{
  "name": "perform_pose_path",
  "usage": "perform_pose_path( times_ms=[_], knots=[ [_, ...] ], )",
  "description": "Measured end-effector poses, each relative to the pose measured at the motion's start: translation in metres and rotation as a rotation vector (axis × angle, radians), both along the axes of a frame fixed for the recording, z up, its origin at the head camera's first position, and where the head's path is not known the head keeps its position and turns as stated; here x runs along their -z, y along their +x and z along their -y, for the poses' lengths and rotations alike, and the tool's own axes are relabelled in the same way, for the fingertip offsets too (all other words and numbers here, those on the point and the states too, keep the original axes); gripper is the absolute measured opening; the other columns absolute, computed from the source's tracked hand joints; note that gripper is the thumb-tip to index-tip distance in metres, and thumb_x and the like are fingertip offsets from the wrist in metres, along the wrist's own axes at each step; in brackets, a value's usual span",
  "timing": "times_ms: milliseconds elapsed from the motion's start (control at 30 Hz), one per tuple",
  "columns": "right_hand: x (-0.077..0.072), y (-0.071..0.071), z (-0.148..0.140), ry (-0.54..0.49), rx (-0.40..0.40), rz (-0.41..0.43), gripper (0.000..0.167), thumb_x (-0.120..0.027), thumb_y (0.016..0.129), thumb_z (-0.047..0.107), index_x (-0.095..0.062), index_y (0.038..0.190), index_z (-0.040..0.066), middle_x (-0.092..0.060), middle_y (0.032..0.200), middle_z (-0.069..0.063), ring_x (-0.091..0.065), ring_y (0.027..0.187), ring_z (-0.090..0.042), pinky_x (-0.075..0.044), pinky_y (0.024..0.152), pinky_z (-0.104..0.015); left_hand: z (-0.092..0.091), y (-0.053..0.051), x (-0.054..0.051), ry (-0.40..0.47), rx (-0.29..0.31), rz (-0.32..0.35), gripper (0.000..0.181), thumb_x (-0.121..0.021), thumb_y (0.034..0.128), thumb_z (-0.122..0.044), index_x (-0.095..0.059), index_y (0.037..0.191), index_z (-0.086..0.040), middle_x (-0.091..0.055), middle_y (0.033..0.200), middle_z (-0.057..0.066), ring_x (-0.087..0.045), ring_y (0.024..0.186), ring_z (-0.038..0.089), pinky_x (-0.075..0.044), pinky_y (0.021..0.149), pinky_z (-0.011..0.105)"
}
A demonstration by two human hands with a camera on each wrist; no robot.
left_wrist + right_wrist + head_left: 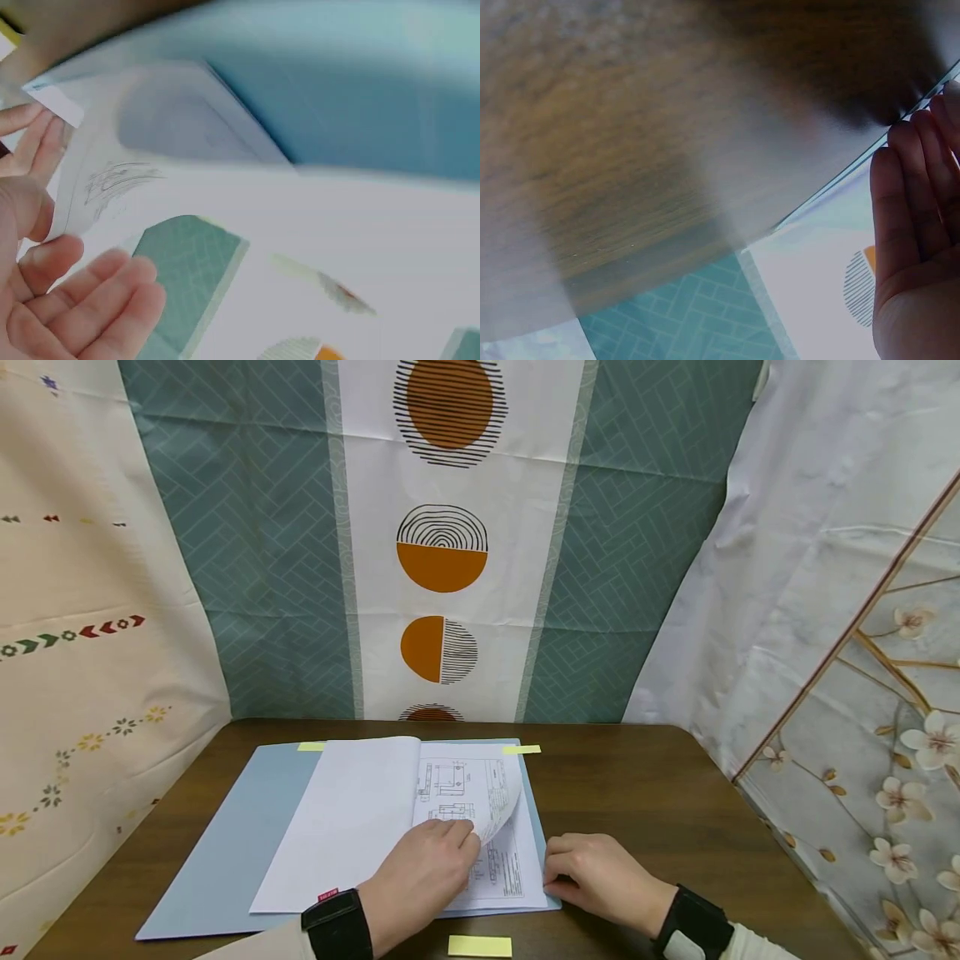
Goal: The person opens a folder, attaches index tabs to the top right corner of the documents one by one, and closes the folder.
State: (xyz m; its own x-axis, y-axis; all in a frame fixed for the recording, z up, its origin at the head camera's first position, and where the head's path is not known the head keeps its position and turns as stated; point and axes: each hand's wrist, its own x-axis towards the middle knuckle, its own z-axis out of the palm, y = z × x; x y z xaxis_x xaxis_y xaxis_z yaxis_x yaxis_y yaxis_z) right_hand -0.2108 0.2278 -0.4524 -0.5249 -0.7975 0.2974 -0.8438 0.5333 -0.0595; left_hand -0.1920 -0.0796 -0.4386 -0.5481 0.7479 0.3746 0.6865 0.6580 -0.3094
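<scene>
A: Item one, your left hand [431,864]?
B: Its fingers are pinching one drawing sheet [467,777] near its lower right; the sheet's right side is curling up over a second printed sheet [510,877].
A: Item two, your right hand [600,877]?
B: Its fingers are resting, extended and relaxed, against the right edge of one blue folder [217,856], near the lower corner.
A: Location of the folder?
B: It is lying open on your brown counter [637,802]; the drawing sheet is sitting over its right half, and one white page [337,827] is covering part of the left.
A: Remaining stock?
B: Two yellow tabs [311,747] are lying along the folder's top edge. One yellow strip [480,947] is lying nearer you than the folder.
</scene>
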Motion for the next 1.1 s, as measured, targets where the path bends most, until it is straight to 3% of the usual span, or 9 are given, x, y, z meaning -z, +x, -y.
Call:
perform_pose_path(
  times_ms=[100, 267, 533, 800, 900, 967, 1100],
  knots=[
    [0.001, -0.001, 0.0, 0.008, -0.002, -0.002, 0.022, -0.096, 0.088, 0.018, -0.077, 0.09, 0.027, -0.064, 0.092, 0.017, -0.053, 0.079, 0.002, -0.047, 0.074, -0.012, 0.008, 0.002, -0.003, -0.05, -0.016, -0.048, 0.025, -0.086, 0.0985, -0.019, -0.07, 0.112, -0.005, -0.076, 0.127, 0.015, -0.076, 0.114, 0.026, -0.061, 0.1, 0.039],
    [-0.001, -0.001, 0.0, 0.032, -0.01, 0.015, 0.023, -0.096, 0.088, 0.017, -0.077, 0.09, 0.028, -0.064, 0.092, 0.017, -0.053, 0.08, 0.002, -0.047, 0.074, -0.012, 0.027, 0.005, -0.007, -0.035, -0.039, -0.114, 0.022, -0.081, 0.0999, -0.012, -0.065, 0.11, -0.002, -0.071, 0.137, 0.021, -0.072, 0.125, 0.033, -0.056, 0.108, 0.045],
    [-0.003, -0.002, 0.0, 0.045, -0.017, 0.02, 0.024, -0.097, 0.087, 0.017, -0.076, 0.088, 0.028, -0.067, 0.098, 0.016, -0.056, 0.084, 0.002, -0.049, 0.077, -0.011, 0.058, 0.012, -0.006, -0.077, -0.075, -0.152, 0.026, -0.078, 0.0948, -0.002, -0.059, 0.112, 0.004, -0.049, 0.163, 0.03, -0.05, 0.151, 0.042, -0.045, 0.121, 0.05],
    [-0.003, -0.001, 0.001, 0.036, -0.017, 0.016, 0.024, -0.098, 0.087, 0.017, -0.076, 0.088, 0.027, -0.067, 0.097, 0.016, -0.056, 0.083, 0.001, -0.048, 0.077, -0.011, 0.08, 0.018, 0.0, -0.094, -0.112, -0.098, 0.028, -0.079, 0.0942, -0.007, -0.061, 0.112, 0.004, -0.032, 0.174, 0.03, -0.032, 0.162, 0.044, -0.031, 0.129, 0.055],
    [-0.002, -0.002, 0.001, 0.035, -0.016, 0.015, 0.024, -0.098, 0.087, 0.017, -0.076, 0.087, 0.027, -0.066, 0.096, 0.016, -0.056, 0.082, 0.001, -0.048, 0.076, -0.011, 0.086, 0.021, 0.003, -0.103, -0.121, -0.089, 0.028, -0.072, 0.0983, -0.01, -0.064, 0.119, 0.007, -0.032, 0.174, 0.029, -0.029, 0.163, 0.043, -0.025, 0.131, 0.055],
    [-0.002, -0.002, 0.001, 0.035, -0.014, 0.014, 0.024, -0.098, 0.087, 0.017, -0.076, 0.087, 0.028, -0.066, 0.096, 0.016, -0.055, 0.082, 0.001, -0.048, 0.076, -0.011, 0.089, 0.023, 0.006, -0.109, -0.13, -0.079, 0.038, -0.067, 0.1003, -0.015, -0.065, 0.13, 0.01, -0.034, 0.174, 0.027, -0.028, 0.164, 0.042, -0.022, 0.132, 0.055],
    [-0.002, -0.003, 0.001, 0.038, -0.01, 0.021, 0.024, -0.098, 0.086, 0.017, -0.076, 0.086, 0.028, -0.066, 0.095, 0.017, -0.055, 0.081, 0.002, -0.048, 0.075, -0.011, 0.091, 0.025, 0.01, -0.122, -0.158, -0.01, 0.053, -0.065, 0.1018, -0.02, -0.061, 0.146, 0.007, -0.035, 0.175, 0.022, -0.026, 0.165, 0.038, -0.018, 0.133, 0.055]
  ],
)
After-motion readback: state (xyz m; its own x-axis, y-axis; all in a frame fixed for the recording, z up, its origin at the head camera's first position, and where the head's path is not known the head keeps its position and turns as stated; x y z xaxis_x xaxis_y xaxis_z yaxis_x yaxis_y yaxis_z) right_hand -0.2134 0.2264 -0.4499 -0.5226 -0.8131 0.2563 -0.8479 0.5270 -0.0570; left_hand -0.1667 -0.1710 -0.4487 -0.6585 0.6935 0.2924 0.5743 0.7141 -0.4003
